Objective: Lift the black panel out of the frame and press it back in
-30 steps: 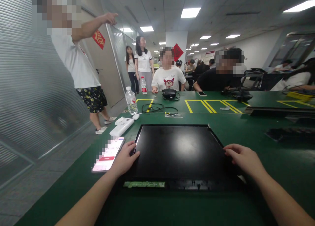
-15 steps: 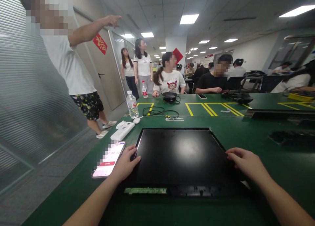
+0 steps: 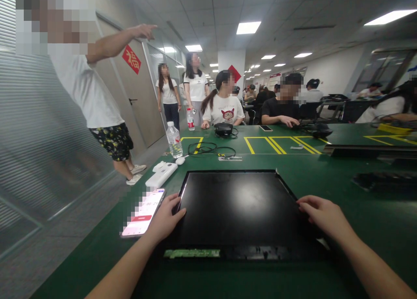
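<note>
A black flat display panel (image 3: 236, 205) lies face up on the green table (image 3: 342, 182) in front of me. A thin green circuit strip (image 3: 192, 253) shows along its near edge. My left hand (image 3: 164, 221) grips the panel's left edge, thumb on top. My right hand (image 3: 322, 216) is curled over the right edge, fingers bent on the rim. A phone (image 3: 143, 213) with a lit screen lies just left of my left hand.
A white device (image 3: 161, 175), a white mouse (image 3: 180, 160), a water bottle (image 3: 174, 139) and black cables (image 3: 211, 149) lie beyond the panel. Dark panels (image 3: 371, 150) lie at the right. People sit across the table; one stands at the left with an arm raised.
My hands stay on the panel's edges. The view has shifted slightly; the standing person at the left has moved a little and people across the table have turned.
</note>
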`<state>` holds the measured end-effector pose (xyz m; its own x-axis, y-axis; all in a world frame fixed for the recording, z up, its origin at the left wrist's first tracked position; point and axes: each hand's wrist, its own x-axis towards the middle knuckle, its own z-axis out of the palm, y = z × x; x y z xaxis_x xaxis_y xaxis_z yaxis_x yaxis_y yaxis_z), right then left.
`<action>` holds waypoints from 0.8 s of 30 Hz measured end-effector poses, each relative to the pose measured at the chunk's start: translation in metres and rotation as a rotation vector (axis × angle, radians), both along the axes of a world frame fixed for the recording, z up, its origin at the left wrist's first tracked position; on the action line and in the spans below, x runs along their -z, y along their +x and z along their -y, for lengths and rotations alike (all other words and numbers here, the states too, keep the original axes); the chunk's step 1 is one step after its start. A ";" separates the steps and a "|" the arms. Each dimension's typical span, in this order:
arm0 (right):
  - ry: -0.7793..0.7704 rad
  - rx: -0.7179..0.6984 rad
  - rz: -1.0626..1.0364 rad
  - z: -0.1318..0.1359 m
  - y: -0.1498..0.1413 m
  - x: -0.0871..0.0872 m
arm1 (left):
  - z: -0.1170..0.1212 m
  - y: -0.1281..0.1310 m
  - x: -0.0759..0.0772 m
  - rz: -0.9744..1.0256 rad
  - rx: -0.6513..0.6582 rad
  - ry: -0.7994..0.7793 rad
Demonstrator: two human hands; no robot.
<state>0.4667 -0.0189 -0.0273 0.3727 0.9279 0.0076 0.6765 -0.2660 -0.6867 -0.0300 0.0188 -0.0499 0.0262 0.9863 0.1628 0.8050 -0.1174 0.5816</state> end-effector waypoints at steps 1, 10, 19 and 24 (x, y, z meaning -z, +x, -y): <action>0.000 0.000 -0.003 0.000 0.000 0.000 | 0.000 0.000 0.000 -0.001 0.000 -0.002; 0.003 0.002 0.015 0.000 0.000 0.000 | 0.000 0.000 0.001 0.011 -0.010 0.013; 0.001 0.002 0.014 0.001 0.000 0.000 | 0.004 0.004 -0.008 -0.017 -0.008 -0.025; 0.000 0.004 0.018 0.000 -0.002 -0.002 | 0.004 0.004 -0.006 -0.020 0.006 0.002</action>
